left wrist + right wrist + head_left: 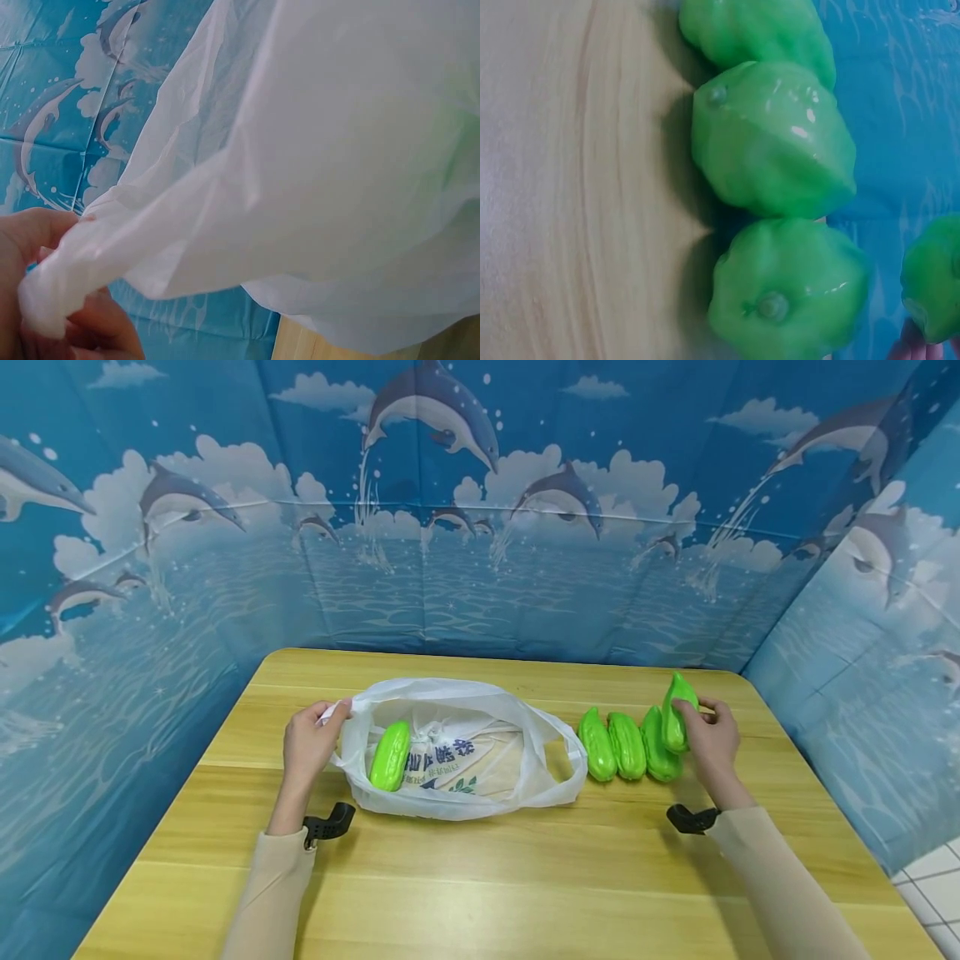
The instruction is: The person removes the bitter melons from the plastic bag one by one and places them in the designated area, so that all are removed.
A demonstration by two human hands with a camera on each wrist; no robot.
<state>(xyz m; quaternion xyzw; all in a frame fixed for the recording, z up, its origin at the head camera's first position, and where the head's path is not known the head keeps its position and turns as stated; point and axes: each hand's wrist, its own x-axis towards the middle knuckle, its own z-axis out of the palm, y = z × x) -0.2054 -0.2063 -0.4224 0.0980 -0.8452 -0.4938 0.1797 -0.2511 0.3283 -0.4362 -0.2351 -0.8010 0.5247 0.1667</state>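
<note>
A white plastic bag [457,810] with printed lettering lies on the table, its mouth spread wide. My left hand [306,742] grips the bag's left handle; the left wrist view shows the gathered plastic [67,277] between thumb and fingers. Inside the bag, at its left end, rests one green bitter melon [390,757]. My right hand [712,739] holds another bitter melon [677,714] upright, raised at the right end of a row. That row has three bitter melons [627,746] side by side, right of the bag. In the right wrist view, the held melon [934,281] shows at the right edge.
The wooden table [480,885] has a rounded back edge. A blue dolphin-print curtain [480,585] hangs behind it and along both sides. The bag's loose right handle [573,768] reaches close to the leftmost melon of the row. White floor tiles [930,881] show at the lower right.
</note>
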